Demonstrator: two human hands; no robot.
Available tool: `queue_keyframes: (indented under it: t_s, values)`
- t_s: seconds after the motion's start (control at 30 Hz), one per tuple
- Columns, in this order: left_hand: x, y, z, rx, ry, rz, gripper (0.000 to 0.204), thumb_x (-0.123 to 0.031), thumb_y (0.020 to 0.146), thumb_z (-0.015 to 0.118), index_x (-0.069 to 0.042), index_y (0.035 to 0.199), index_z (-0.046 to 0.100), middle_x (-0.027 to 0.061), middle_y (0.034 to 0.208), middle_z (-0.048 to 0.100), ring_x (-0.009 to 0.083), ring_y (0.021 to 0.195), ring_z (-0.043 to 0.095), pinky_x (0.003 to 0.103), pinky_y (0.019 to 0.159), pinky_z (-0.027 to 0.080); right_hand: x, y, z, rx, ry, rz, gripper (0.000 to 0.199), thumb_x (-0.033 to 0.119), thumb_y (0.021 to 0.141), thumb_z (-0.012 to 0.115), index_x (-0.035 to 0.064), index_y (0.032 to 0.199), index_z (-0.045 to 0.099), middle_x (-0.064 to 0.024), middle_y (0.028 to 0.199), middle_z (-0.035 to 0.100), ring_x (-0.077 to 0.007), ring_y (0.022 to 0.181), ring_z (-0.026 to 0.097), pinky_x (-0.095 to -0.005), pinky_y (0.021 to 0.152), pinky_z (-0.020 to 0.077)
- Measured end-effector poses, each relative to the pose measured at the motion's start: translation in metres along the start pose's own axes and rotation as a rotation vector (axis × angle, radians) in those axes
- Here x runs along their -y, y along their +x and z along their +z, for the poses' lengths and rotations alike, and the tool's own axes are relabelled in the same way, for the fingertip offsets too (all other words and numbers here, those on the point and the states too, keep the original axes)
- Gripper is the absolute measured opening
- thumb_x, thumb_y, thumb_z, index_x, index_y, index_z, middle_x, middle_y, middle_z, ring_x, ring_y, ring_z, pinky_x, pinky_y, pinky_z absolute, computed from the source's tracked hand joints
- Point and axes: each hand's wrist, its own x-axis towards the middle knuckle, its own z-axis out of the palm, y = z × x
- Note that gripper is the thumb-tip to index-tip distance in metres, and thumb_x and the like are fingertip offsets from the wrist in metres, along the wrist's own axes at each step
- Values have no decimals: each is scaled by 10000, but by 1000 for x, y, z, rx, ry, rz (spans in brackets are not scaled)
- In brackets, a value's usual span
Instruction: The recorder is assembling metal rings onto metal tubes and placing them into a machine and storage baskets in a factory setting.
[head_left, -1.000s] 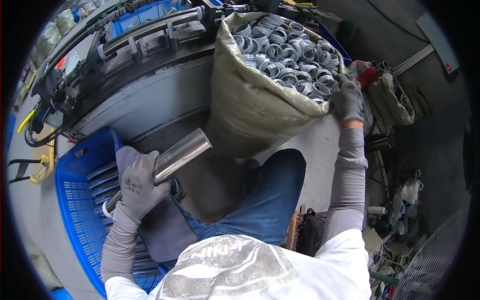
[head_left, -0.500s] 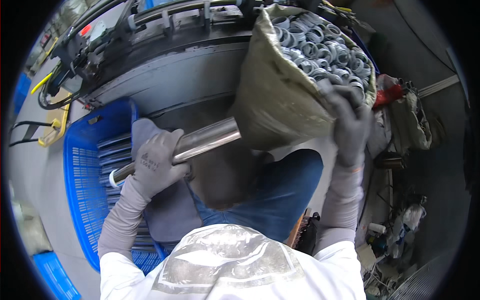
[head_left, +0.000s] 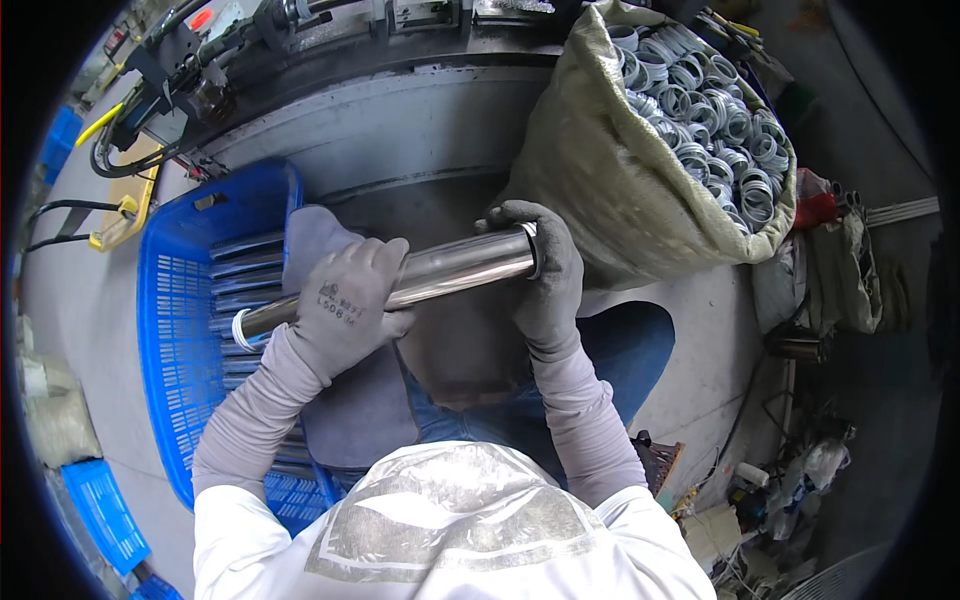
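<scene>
A shiny metal tube (head_left: 455, 268) lies slantwise in front of my body, its right end higher. My grey-gloved left hand (head_left: 350, 305) is closed around the tube's left part. A white ring (head_left: 240, 330) sits around the tube's left end. At the right end, my gloved right hand (head_left: 552, 285) is closed around a pale ring (head_left: 531, 238), palm against the tube's end; the ring is mostly hidden by the fingers, so how far it is seated I cannot tell. Many similar grey-white rings (head_left: 700, 115) fill an open woven sack (head_left: 610, 190) at the upper right.
A blue plastic basket (head_left: 172, 375) on the left holds several metal tubes (head_left: 240, 272), with a grey cloth pad (head_left: 350, 425) over its near edge. Dark machinery on a metal bench (head_left: 400, 125) runs along the far side. Bags and clutter (head_left: 800, 460) lie at the right.
My right hand has come from the sack's ring pile to the tube's right end, bringing a ring. My left hand still grips the tube, now held less steeply. The view has shifted a little.
</scene>
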Motion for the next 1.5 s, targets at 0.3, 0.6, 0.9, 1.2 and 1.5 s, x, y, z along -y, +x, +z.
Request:
queue_keyframes:
  t_s: [0.3,0.6,0.9,1.2,1.5]
  values:
    - [0,7,5,69,36,19,608,-271,655,898,-64,1112,554,121,967,631,312,955,663,449,837,532,-8,0,12,-197,-216,-72,250,120,1058,525,-8,1146,722,-140,1092,730,-246,1007,697,-356,931,535]
    - [14,-17,-10,-11,-9,-36,677,-206,702,810,-30,1307,564,193,1134,640,395,1092,620,489,966,487,78,32,-52,-183,-745,-597,357,103,960,715,-18,1292,662,-195,1256,693,-330,1196,671,-398,1021,524]
    - [21,-26,2,-71,-47,-56,596,-209,695,785,-23,1229,596,198,1080,630,406,1055,612,498,947,477,173,100,-266,122,-1039,291,298,94,947,645,-46,1197,728,-142,1029,771,-181,916,704,-322,822,552]
    - [26,-31,2,-49,-33,-64,610,-223,688,793,-20,1229,598,201,1094,640,404,1064,617,497,945,483,172,84,-247,489,-1381,75,242,72,938,651,40,1141,778,-126,905,755,-282,770,706,-383,756,561]
    - [17,-14,6,-3,-29,-62,581,-244,742,765,-46,1264,604,206,1117,659,414,1070,637,497,944,503,120,178,-249,-163,-1575,131,371,439,1007,622,187,1249,748,-177,1281,720,-368,1227,662,-451,1033,507]
